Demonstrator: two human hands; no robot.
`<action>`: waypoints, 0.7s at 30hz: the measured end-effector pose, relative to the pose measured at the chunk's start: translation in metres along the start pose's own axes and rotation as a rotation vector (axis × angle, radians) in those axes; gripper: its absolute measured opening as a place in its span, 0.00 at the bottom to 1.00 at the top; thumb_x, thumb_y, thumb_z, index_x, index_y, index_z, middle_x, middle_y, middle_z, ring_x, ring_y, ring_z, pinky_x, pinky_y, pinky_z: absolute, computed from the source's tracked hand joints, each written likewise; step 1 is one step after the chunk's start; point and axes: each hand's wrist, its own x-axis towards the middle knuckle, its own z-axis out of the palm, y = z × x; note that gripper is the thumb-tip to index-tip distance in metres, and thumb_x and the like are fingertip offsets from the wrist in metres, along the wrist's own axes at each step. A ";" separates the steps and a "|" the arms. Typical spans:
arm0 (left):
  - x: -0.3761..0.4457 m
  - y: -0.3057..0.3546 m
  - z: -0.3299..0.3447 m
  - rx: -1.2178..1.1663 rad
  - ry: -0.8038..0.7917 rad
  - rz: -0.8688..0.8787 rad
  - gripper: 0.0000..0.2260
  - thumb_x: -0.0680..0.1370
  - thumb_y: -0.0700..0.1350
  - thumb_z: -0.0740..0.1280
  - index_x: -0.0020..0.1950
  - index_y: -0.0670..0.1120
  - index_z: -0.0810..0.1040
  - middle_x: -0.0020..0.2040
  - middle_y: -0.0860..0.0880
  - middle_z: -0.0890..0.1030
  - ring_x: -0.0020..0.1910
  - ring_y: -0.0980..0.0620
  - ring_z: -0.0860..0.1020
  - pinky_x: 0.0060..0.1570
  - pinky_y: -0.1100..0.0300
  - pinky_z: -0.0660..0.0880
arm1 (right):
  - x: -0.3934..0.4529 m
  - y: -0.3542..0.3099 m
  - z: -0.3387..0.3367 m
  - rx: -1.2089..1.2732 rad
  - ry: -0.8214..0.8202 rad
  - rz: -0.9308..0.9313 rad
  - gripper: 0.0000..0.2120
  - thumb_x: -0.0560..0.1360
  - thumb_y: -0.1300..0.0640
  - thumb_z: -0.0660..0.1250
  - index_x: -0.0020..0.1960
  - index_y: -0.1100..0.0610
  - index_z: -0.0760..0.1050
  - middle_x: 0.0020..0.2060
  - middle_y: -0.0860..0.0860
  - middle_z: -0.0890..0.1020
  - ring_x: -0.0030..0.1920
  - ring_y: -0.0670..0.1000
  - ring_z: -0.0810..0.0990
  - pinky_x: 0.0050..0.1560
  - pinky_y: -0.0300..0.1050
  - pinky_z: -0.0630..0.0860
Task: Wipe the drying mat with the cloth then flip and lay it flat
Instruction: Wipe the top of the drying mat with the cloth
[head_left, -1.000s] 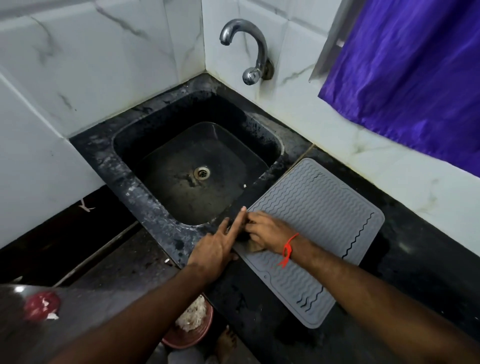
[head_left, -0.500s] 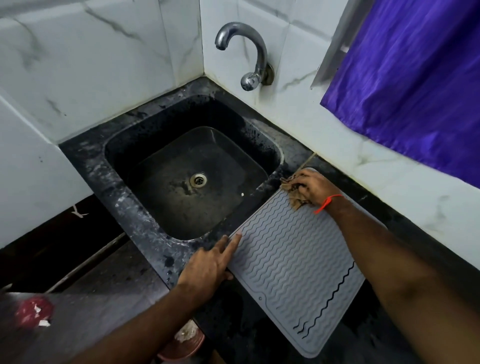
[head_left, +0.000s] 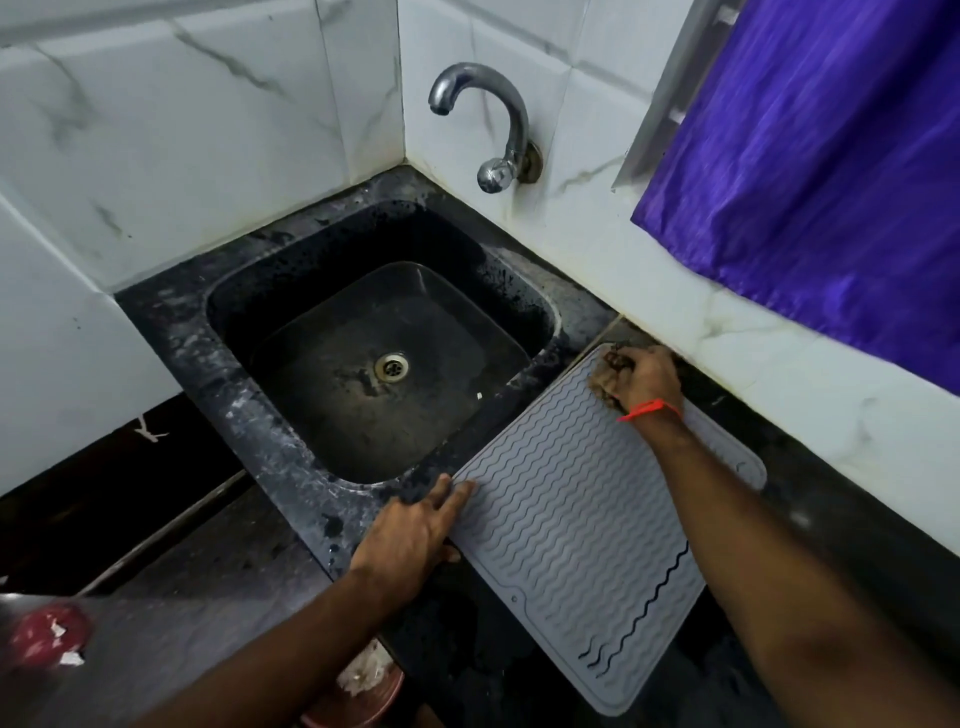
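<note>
A grey drying mat (head_left: 576, 525) with wavy ridges lies flat on the black counter, right of the sink. My right hand (head_left: 644, 376) grips a crumpled brown cloth (head_left: 605, 374) at the mat's far corner, close to the wall. A red thread circles that wrist. My left hand (head_left: 415, 535) rests with straight fingers on the mat's left edge, pinning it to the counter beside the sink rim.
A black sink (head_left: 249, 312) with a metal drain (head_left: 392, 366) fills the corner, under a chrome tap (head_left: 493, 124). White marble tiles back the counter. A purple curtain (head_left: 831, 171) hangs at the upper right. A red bowl (head_left: 363, 696) sits below the counter edge.
My right hand swept the cloth from the mat's near left corner up to its far corner by the wall. My left hand stayed at the mat's left edge.
</note>
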 end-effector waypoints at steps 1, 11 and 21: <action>0.000 0.000 -0.001 -0.010 0.003 0.005 0.41 0.81 0.54 0.65 0.80 0.56 0.35 0.82 0.46 0.46 0.67 0.43 0.76 0.69 0.47 0.70 | -0.012 -0.002 0.007 -0.051 -0.044 -0.043 0.17 0.71 0.60 0.68 0.60 0.58 0.80 0.58 0.61 0.77 0.55 0.63 0.78 0.60 0.49 0.74; -0.004 0.001 -0.011 -0.024 0.058 0.006 0.53 0.77 0.56 0.70 0.78 0.47 0.27 0.67 0.43 0.78 0.57 0.46 0.81 0.60 0.52 0.75 | -0.149 -0.063 0.038 -0.103 -0.367 -0.366 0.18 0.70 0.55 0.71 0.60 0.53 0.80 0.57 0.52 0.75 0.55 0.52 0.76 0.61 0.47 0.74; -0.009 0.009 -0.022 0.120 -0.002 0.009 0.51 0.78 0.56 0.69 0.78 0.42 0.29 0.66 0.43 0.77 0.58 0.44 0.80 0.59 0.51 0.75 | -0.208 -0.061 0.048 -0.181 -0.524 -0.751 0.13 0.71 0.51 0.69 0.54 0.54 0.80 0.56 0.52 0.73 0.54 0.52 0.72 0.58 0.49 0.72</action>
